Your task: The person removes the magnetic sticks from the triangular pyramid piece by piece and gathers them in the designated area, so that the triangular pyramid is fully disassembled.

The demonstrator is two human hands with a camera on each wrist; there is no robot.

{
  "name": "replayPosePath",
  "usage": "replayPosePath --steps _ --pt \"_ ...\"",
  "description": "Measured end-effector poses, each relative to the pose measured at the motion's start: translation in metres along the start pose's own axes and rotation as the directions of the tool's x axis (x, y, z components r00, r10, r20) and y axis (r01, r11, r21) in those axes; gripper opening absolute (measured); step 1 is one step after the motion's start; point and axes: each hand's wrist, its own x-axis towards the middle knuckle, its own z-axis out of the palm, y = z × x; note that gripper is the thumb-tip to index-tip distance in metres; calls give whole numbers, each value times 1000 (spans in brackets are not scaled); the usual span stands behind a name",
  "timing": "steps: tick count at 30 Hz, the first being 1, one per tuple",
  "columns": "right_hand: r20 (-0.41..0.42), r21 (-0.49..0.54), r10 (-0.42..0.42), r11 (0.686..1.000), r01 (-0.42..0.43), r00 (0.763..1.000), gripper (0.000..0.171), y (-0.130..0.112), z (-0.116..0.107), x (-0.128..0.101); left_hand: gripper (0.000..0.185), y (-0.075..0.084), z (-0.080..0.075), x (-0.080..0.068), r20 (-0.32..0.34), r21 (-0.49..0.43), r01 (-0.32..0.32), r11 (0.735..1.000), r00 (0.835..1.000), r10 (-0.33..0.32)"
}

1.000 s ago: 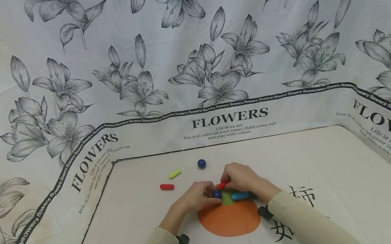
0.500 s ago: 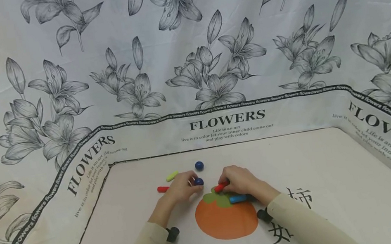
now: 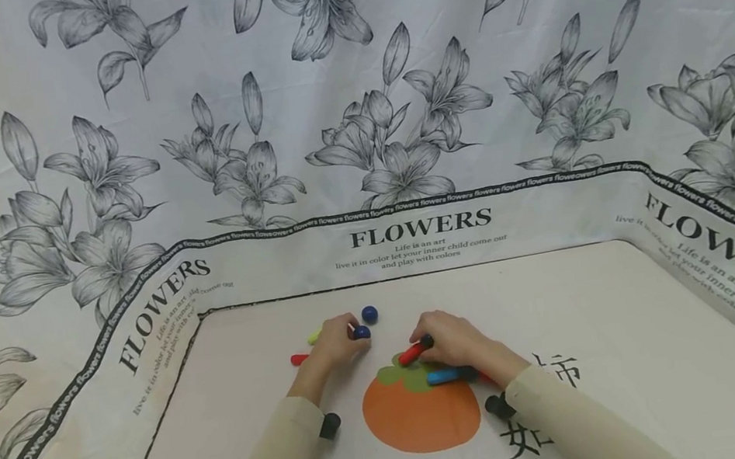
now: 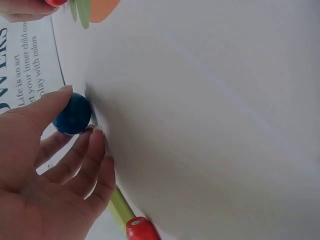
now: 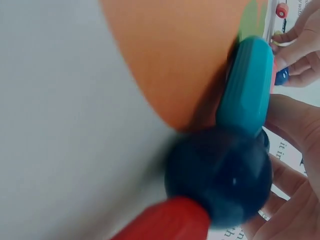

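In the head view my left hand [image 3: 334,342] pinches a dark blue ball [image 3: 361,332] between thumb and fingertips. A second blue ball [image 3: 369,315] sits just beyond it. My right hand [image 3: 451,337] holds a short red stick [image 3: 412,354] with a dark ball [image 3: 427,341] at its upper end. Beside that hand, a light blue stick [image 3: 443,376] meets another dark ball [image 3: 467,374]. The right wrist view shows this ball [image 5: 220,175] joining the blue stick [image 5: 246,85] to a red stick [image 5: 167,220]. Whether the right hand touches these joined pieces, I cannot tell.
Partly hidden behind the left hand lie a yellow-green stick [image 3: 314,336] and a red stick [image 3: 299,359]. The white cloth [image 3: 558,281] carries an orange persimmon print [image 3: 422,414] and black characters. A flower-printed cloth [image 3: 353,129] rises behind and at both sides.
My left hand has carried the blue ball left and away from the right hand, toward the other ball. The right hand stays nearly in place; its red stick has tilted, showing the dark ball.
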Motion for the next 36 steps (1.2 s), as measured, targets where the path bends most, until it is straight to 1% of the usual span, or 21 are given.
replayPosePath --steps 6,10,14,19,22,24,27,30,32,34,36 --pt "-11 -40 18 999 -19 1000 38 5 -5 -4 39 -1 2 0 -2 -18 26 1000 1000 -26" --pt "-18 -27 22 999 -23 1000 41 8 -8 -8 41 -1 1 -1 1 -16 20 1000 1000 -20" --pt "-29 16 35 999 -35 999 42 10 -10 -14 43 -2 -1 -5 -12 -12 -3 1000 1000 3" --pt "-49 81 107 991 -102 993 35 12 -11 -18 44 -4 -6 -13 -59 -12 -39 999 998 38" --pt "-59 103 132 987 -125 990 28 14 -11 -18 42 -3 -6 -17 -77 -20 -76 997 994 74" --pt "-56 113 137 985 -130 989 23 16 -10 -17 41 -2 -5 -21 -76 -22 -122 992 990 120" --pt "-56 134 133 983 -125 989 16 16 -10 -15 40 5 0 -27 -44 -34 -179 983 983 178" --pt "-62 146 133 982 -123 989 14 16 -8 -13 39 13 8 -30 22 -41 -217 975 976 218" --pt "-67 148 136 981 -125 988 15 15 -6 -12 38 18 15 -30 77 -45 -212 976 974 215" --pt "-69 154 138 980 -126 988 15 14 -5 -10 38 20 23 -30 121 -42 -215 976 968 219" --pt "-69 156 128 981 -116 989 15 14 -2 -8 37 23 29 -30 149 -39 -218 975 964 222"
